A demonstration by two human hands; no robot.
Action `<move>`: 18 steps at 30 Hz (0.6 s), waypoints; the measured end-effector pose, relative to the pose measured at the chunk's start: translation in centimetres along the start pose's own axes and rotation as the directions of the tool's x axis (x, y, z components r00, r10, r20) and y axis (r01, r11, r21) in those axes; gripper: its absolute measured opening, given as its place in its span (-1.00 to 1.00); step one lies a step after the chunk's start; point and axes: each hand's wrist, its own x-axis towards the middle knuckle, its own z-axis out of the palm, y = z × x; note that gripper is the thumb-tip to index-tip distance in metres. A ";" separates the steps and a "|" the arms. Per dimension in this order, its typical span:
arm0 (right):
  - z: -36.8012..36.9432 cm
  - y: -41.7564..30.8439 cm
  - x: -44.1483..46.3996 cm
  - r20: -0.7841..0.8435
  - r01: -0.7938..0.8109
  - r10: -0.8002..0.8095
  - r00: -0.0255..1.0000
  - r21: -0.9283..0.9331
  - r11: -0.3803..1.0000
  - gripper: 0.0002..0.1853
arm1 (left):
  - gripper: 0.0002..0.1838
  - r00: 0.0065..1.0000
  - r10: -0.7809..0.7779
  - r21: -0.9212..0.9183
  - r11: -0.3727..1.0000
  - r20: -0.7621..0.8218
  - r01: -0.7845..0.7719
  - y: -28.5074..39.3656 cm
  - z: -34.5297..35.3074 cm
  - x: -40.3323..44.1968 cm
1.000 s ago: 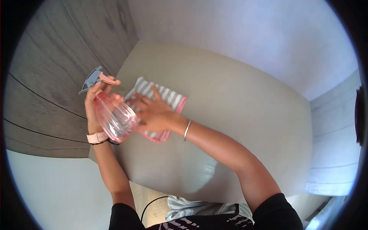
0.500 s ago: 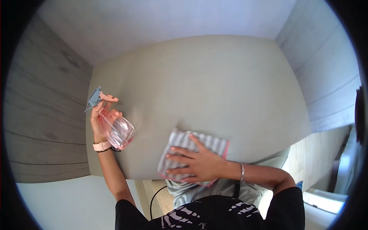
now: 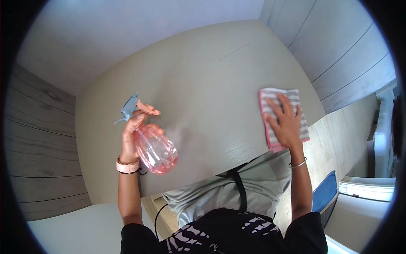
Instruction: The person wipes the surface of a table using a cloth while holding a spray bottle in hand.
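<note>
My left hand (image 3: 134, 133) is wrapped round the neck of a clear pink spray bottle (image 3: 157, 153) with a blue-grey head and a peach trigger. Some fingers lie at the trigger, and the bottle is tilted above the table's left part. At the right side of the table, my right hand (image 3: 284, 120) lies flat with fingers spread on a folded grey-and-white striped cloth (image 3: 270, 95) with pink edging. The palm and fingers press on the cloth from above and do not wrap round it.
The beige tabletop (image 3: 203, 93) meets a pale wall (image 3: 139, 25) at the back and wood-plank walls (image 3: 42, 139) at the sides. My lap in light trousers (image 3: 262, 178) is at the front edge. A blue panel (image 3: 325, 190) stands on the floor at right.
My right hand has slid the cloth from the front middle to the right side of the table. The view has turned; my left hand still holds the spray bottle, now further right in view.
</note>
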 end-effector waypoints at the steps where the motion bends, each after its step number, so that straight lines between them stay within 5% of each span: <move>1: -1.0 0.6 -0.2 0.010 -0.003 0.003 1.000 -0.025 1.000 -0.44 | -0.52 1.000 -0.019 0.036 0.999 0.005 0.019 -0.4 1.6 -0.1; 5: -1.6 -0.6 -1.5 -0.066 -0.193 0.187 0.980 -0.117 0.974 -0.44 | -0.60 0.997 -0.051 0.129 0.991 0.056 0.044 -1.0 7.0 0.1; 11: 0.4 -7.7 -6.6 -0.023 0.166 -0.165 0.986 0.042 0.985 -0.45 | -0.66 0.996 0.040 0.179 0.982 0.082 -0.054 -3.7 12.0 2.1; 18: 1.2 -7.8 -8.1 -0.003 0.230 -0.233 0.972 0.171 0.958 -0.46 | -0.60 0.941 0.307 0.354 0.871 0.146 -0.339 -6.3 13.9 3.2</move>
